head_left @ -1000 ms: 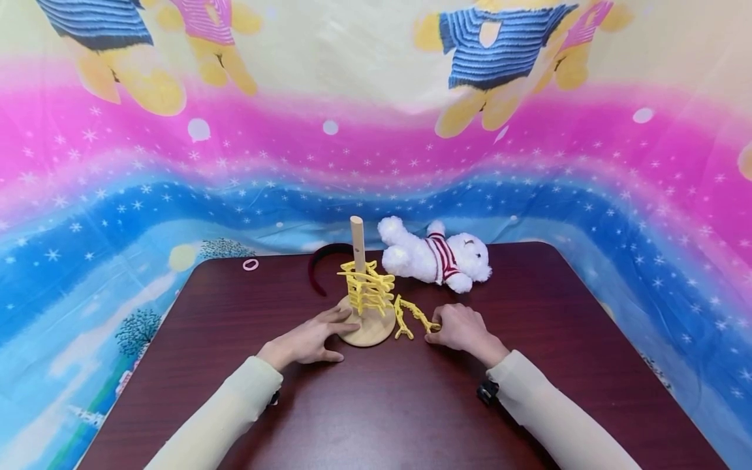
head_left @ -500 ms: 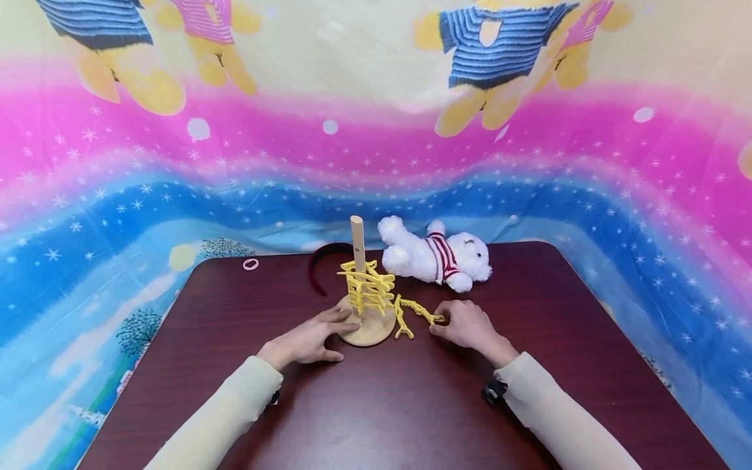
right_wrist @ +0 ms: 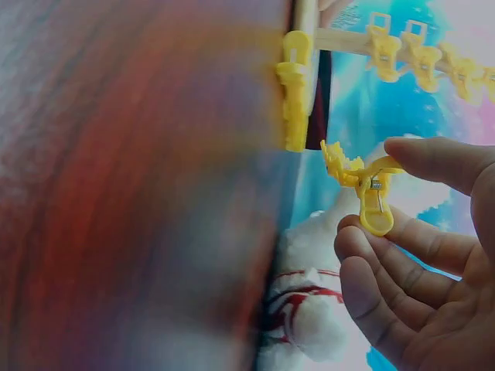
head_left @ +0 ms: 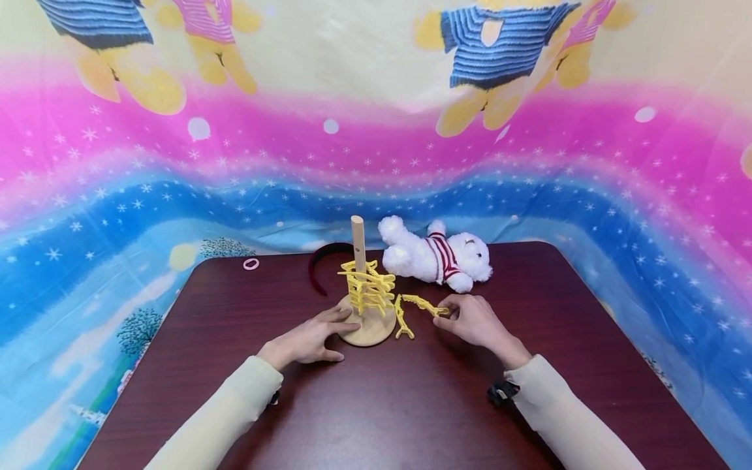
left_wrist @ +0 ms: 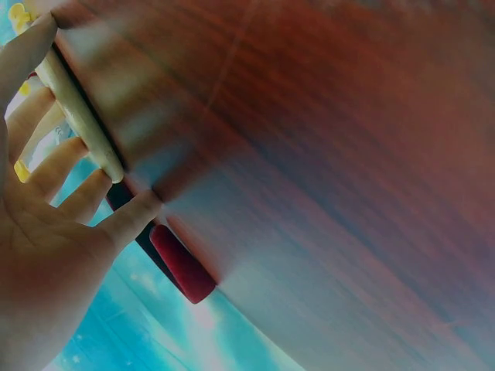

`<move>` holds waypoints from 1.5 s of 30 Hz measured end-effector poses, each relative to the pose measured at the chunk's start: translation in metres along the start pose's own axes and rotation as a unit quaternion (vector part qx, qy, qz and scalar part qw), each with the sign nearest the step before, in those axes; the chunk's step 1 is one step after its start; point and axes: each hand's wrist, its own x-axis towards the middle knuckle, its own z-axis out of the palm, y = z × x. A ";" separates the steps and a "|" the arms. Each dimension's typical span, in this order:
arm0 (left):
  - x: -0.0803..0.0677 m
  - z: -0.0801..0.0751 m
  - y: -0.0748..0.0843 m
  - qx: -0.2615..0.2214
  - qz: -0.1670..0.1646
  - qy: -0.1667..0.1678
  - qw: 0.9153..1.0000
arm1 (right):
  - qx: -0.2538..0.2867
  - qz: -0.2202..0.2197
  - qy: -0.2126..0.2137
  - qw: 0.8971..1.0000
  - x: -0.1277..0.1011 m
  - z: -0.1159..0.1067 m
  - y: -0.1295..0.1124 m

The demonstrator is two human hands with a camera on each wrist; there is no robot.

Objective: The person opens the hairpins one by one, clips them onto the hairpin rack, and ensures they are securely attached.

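A wooden stand with a round base point(head_left: 367, 333) and upright post point(head_left: 358, 241) has several yellow plastic clips point(head_left: 369, 287) stacked along its post. My left hand point(head_left: 308, 336) rests its spread fingers on the base's left edge. My right hand point(head_left: 472, 320) pinches one end of a yellow toothed spring clip point(head_left: 425, 303) right of the stand. In the right wrist view the thumb and fingertips hold that clip point(right_wrist: 373, 189) by its handles. A second loose yellow clip point(head_left: 403, 321) lies on the table between the base and the held clip.
Behind the stand lies a dark red headband point(head_left: 317, 277). A white teddy bear point(head_left: 423, 254) in a striped shirt lies on its back at the rear. Toward the back left corner is a pink ring point(head_left: 250, 264). Patterned cloth point(head_left: 329, 196) hangs behind the brown table point(head_left: 376, 411).
My right hand has moved slightly right and back, and the end of the clip in its fingers has moved along with it. My left hand and the stand have stayed in place.
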 end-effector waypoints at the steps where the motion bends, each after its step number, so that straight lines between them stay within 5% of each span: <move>1: 0.000 0.000 0.000 0.000 -0.001 -0.001 1.000 | 0.001 -0.003 0.005 1.000 -0.001 -0.003 -0.001; 23: -0.001 -0.003 0.001 -0.001 -0.001 -0.001 1.000 | 0.009 -0.049 0.088 0.995 -0.001 -0.050 -0.033; 45: 0.000 0.001 -0.001 0.006 -0.003 -0.001 1.000 | 0.020 -0.118 0.099 0.988 0.008 -0.067 -0.070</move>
